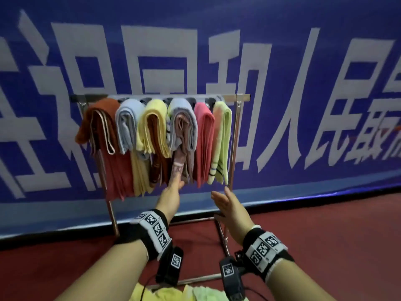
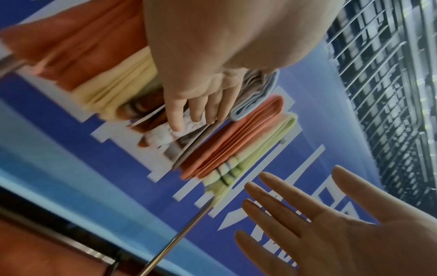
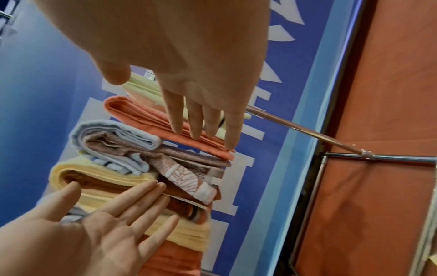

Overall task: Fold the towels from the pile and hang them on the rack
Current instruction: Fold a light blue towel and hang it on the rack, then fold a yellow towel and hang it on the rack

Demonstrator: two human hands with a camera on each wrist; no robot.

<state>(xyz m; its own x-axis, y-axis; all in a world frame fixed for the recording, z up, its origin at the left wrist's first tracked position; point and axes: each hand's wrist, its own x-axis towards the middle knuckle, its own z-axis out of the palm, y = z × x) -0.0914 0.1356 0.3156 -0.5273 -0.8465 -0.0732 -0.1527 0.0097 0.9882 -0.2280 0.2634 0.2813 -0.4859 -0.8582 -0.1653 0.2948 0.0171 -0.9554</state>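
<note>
You get bright, even indoor light, shadows faint. Head view: banner [image 1: 303, 88] lettering bows toward edges. Left wrist view: towels [image 2: 99, 61] smeared by motion blur upper left.

The blue banner [image 1: 282, 25] bears large white Chinese characters: "人" and "民" read clearly, with what looks like "最" near the right edge; the rest are blurred, cut off or behind the towels [image 1: 156, 131]. The wristbands [image 1: 155, 230] show only square code markers
</note>
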